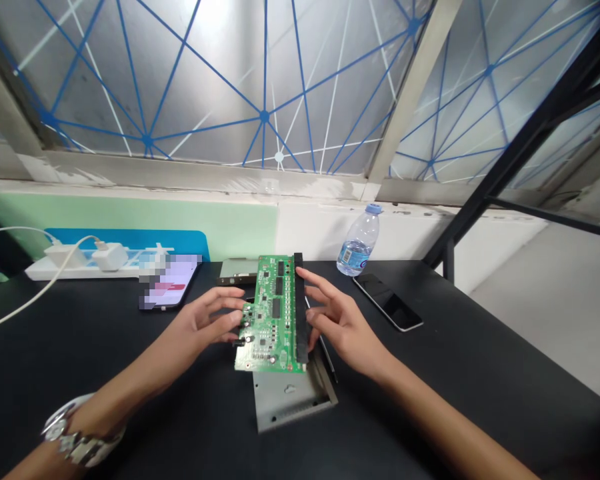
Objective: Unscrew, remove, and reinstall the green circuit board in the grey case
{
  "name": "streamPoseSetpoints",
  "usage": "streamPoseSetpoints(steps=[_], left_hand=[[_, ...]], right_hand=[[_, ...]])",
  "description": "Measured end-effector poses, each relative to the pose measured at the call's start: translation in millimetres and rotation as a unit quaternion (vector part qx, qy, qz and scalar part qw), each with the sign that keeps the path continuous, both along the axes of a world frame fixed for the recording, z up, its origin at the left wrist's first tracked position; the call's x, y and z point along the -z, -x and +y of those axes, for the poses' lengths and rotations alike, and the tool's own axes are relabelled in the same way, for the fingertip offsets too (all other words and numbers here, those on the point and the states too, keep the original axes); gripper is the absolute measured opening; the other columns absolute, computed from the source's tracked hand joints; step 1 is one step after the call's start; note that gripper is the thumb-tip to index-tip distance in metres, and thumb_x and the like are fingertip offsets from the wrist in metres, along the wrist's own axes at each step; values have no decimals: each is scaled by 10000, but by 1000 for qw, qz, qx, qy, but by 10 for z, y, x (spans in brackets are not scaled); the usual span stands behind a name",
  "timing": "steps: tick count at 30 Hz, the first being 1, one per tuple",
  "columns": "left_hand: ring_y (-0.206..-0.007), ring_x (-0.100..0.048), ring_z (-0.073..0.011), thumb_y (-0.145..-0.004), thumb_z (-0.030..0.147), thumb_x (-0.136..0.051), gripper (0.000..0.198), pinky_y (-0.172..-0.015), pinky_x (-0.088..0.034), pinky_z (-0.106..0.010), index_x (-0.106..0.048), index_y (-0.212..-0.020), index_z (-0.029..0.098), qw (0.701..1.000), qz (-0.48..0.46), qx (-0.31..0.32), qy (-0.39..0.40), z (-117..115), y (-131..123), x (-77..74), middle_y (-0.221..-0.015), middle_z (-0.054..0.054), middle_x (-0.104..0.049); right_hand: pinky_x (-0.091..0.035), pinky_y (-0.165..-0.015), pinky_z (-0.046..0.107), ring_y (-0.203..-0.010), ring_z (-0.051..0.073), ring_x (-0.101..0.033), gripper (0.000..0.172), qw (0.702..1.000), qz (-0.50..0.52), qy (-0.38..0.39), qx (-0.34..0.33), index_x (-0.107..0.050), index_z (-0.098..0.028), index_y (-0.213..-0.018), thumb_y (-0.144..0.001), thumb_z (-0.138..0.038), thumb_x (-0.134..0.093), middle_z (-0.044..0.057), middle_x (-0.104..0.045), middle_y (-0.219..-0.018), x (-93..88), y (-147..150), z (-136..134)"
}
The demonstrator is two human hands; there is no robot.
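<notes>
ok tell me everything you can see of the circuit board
The board is green, glossy and long, its left edge stepped. Black chips and small components dot its face; a black strip lines its right side. It looks held over a metal tray, lengthwise away from the person. The left hand touches its left edge, the right hand the strip.

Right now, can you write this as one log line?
left hand: at left edge of circuit board; right hand: at its black strip; metal tray: partly behind board
</notes>
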State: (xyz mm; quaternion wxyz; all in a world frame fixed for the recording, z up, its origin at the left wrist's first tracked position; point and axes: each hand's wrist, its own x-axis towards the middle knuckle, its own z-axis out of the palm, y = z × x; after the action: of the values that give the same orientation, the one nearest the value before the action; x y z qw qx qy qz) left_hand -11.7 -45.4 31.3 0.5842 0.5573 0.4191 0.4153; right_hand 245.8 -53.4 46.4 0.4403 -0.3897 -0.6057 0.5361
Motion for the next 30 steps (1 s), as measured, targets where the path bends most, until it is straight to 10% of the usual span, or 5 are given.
streamPoseSetpoints(steps=[12, 22, 30], left_hand=[[-1429, -370, -315, -860, 402, -699, 690, -1178, -302, -490, -408, -1475, 287, 997, -24, 52, -51, -202, -234, 75, -1546, -106, -420], [-1197, -594, -342, -884, 402, -642, 668, -1043, -443, -512, -400, -1488, 249, 978, -170, 115, 19, -276, -331, 39, -1221, -128, -669], [-1090, -649, -378, -795, 414, -655, 523, -901, -537, -512, -632, -1280, 217, 961, -240, 89, 104, -313, -309, 39, -1199, -124, -693]], right_hand=[[-575, -655, 273, -1098, 224, -581, 1079, 979, -27, -125, -157, -93, -419, -1564, -654, 25, -465, 58, -195, -1637, 12, 114, -250], [-571, -650, 289, -731, 134, -570, 1087, 971, -76, -148, -169, -73, -328, -1587, -640, 9, -487, 90, -560, -1274, -87, 167, -378], [-576, -623, 299, -930, 175, -565, 1078, 976, -17, -140, -164, -44, -465, -1553, -678, 3, -465, 9, -90, -1658, -9, 166, -330]])
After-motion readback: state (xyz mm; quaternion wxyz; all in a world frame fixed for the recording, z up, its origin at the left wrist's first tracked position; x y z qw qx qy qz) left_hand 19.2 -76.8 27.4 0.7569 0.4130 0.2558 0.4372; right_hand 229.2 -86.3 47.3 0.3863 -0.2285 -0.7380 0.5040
